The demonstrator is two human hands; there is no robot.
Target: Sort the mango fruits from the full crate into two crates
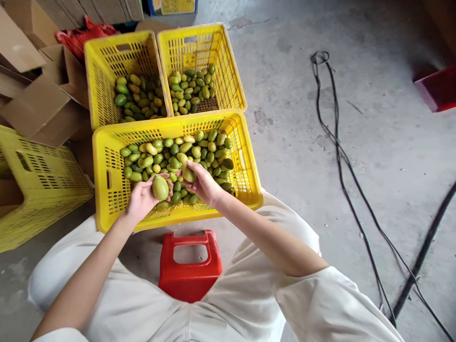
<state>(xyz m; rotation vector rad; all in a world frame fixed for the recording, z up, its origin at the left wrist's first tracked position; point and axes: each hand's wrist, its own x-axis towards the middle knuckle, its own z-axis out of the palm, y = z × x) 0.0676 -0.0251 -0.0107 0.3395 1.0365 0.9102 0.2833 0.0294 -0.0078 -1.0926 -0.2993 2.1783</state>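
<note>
My left hand (pixel 142 197) holds a smooth, pale green oval fruit (pixel 160 188), cupped in the palm with the fingers under it. In my right hand (pixel 204 183) is another green oval fruit (pixel 188 172), gripped between thumb and fingers. Both hands are over the front part of a yellow plastic crate (pixel 103 209), close together but apart. Inside this crate lie many similar fruits (pixel 195 152), from dark green to yellow. The exact kind of fruit is not clear to me. My fingertips are partly hidden behind the two held fruits.
Two more yellow crates (pixel 164 71) with similar fruits stand behind. Another yellow crate (pixel 46 166) is at the left, near cardboard boxes (pixel 42 104). A red plastic stool (pixel 190 280) sits between my legs. Black cables (pixel 337 128) run across the concrete floor (pixel 278 142) at right.
</note>
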